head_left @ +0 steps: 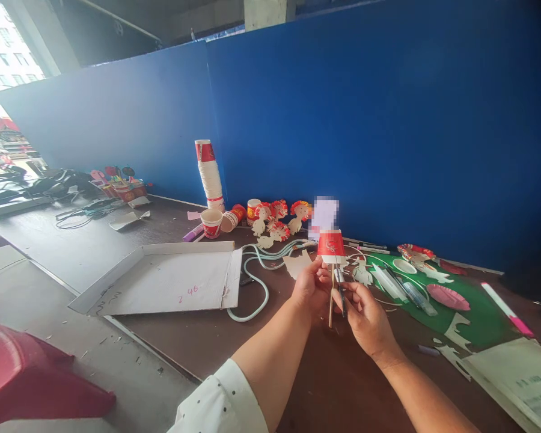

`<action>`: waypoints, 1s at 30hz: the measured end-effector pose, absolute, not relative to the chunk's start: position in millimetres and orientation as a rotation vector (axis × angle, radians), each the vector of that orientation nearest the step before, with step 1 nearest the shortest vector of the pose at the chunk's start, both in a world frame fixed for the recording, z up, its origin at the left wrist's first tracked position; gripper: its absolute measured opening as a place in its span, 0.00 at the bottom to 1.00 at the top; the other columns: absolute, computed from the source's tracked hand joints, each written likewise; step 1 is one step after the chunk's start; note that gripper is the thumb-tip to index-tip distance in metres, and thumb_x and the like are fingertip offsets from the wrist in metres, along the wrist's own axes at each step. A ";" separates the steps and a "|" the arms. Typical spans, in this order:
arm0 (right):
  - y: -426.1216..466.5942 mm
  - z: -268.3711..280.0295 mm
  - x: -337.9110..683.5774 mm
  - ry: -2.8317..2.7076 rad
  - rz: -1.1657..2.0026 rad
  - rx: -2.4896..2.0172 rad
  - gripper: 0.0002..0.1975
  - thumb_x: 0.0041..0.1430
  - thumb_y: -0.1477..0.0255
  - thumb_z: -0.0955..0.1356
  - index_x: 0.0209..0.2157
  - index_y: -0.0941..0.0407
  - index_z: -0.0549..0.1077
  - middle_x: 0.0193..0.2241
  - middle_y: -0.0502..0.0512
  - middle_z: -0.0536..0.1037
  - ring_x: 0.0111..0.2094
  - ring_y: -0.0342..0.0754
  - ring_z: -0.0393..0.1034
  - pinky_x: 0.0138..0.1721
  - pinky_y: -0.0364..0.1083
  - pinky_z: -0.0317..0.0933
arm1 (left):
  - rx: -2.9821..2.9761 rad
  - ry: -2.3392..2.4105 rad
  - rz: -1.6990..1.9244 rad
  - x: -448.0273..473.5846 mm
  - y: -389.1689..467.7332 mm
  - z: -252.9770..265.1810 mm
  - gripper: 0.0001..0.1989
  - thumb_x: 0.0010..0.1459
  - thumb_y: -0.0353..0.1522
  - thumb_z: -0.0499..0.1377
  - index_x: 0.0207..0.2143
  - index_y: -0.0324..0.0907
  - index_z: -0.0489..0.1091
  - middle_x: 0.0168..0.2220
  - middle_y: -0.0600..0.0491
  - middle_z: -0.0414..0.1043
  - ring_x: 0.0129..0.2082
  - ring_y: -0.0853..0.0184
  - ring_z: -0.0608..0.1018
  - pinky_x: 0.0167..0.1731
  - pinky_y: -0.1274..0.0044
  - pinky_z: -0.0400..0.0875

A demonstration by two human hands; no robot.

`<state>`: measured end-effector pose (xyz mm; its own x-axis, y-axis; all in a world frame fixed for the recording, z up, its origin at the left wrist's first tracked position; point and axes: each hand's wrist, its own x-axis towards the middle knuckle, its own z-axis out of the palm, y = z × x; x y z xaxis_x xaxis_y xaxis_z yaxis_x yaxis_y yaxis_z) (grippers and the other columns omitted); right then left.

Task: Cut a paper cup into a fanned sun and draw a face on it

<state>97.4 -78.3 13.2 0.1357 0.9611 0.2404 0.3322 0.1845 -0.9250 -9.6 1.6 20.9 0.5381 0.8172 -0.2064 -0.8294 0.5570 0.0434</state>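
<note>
Your left hand (310,287) was closed around the lower edge of an upturned red paper cup (330,246), thumb and fingers pinching it from the side, and it held the cup up above the table (171,337) with a thin wooden stick (330,300) hanging straight down from under the cup. Your right hand (365,316) was just beside the left, almost touching it, curled around a dark pen-like tool (341,294) whose tip pointed up at the base of the cup; exactly what the tool was could not be told. A blurred white patch sat on top of the cup.

Beyond your left hand, a pale green hose (256,270) looped over the table, and farther to that side lay a flattened white cardboard box (166,279). Past the hose, well away from both hands against the blue wall (365,120), stood a tall stack of paper cups (210,174), a single upright cup (211,222) and a cluster of small paper figures (277,219) with red ruffs.

To the outer side of your right hand lay a green mat (478,319) with a pink paper plate (448,296) on it and white paper cut-outs around it. A pink and white marker (507,310) lay at the mat's far edge. Near your right forearm a printed sheet (518,379) rested on the table.
</note>
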 end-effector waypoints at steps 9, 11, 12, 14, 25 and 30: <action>-76.2 3.4 100.8 -1.406 0.755 -1.323 0.19 0.53 0.57 0.70 0.41 0.54 0.67 0.32 0.54 0.78 0.29 0.48 0.73 0.32 0.45 0.68 | -0.034 0.245 1.006 -9.6 1.3 22.6 0.05 0.60 0.25 0.54 0.30 0.35 0.63 0.25 0.56 0.59 0.16 0.82 0.61 0.12 0.92 0.56; -76.8 4.2 99.5 -1.414 0.727 -1.351 0.19 0.53 0.57 0.69 0.41 0.54 0.67 0.32 0.54 0.79 0.27 0.47 0.72 0.30 0.45 0.67 | -0.030 0.240 1.004 -9.8 2.0 21.9 0.05 0.61 0.25 0.53 0.30 0.34 0.63 0.25 0.56 0.58 0.16 0.82 0.61 0.12 0.92 0.56; -77.2 4.9 98.7 -1.418 0.711 -1.363 0.19 0.53 0.57 0.69 0.41 0.54 0.67 0.32 0.54 0.79 0.26 0.46 0.72 0.29 0.45 0.67 | -0.029 0.237 1.001 -9.8 2.3 21.3 0.05 0.60 0.24 0.54 0.30 0.34 0.63 0.25 0.56 0.59 0.16 0.82 0.61 0.12 0.92 0.56; -78.1 6.3 97.1 -1.424 0.687 -1.378 0.19 0.53 0.56 0.69 0.41 0.54 0.67 0.32 0.54 0.79 0.24 0.46 0.72 0.28 0.45 0.67 | -0.025 0.229 1.000 -9.8 3.0 19.9 0.04 0.60 0.24 0.54 0.30 0.35 0.64 0.25 0.56 0.59 0.16 0.82 0.62 0.13 0.92 0.57; -77.7 4.3 96.8 -1.462 0.592 -1.430 0.17 0.53 0.56 0.69 0.39 0.52 0.67 0.26 0.52 0.78 0.24 0.49 0.73 0.27 0.47 0.66 | -0.008 0.235 0.997 -8.2 5.3 16.6 0.07 0.61 0.26 0.53 0.28 0.34 0.64 0.24 0.56 0.59 0.16 0.81 0.62 0.12 0.92 0.57; -78.8 6.2 95.5 -1.439 0.631 -1.433 0.17 0.53 0.56 0.69 0.39 0.52 0.67 0.25 0.50 0.77 0.25 0.49 0.73 0.27 0.46 0.67 | 0.004 0.250 0.984 -9.1 5.3 17.6 0.07 0.61 0.25 0.53 0.28 0.34 0.63 0.23 0.56 0.59 0.15 0.82 0.61 0.12 0.92 0.57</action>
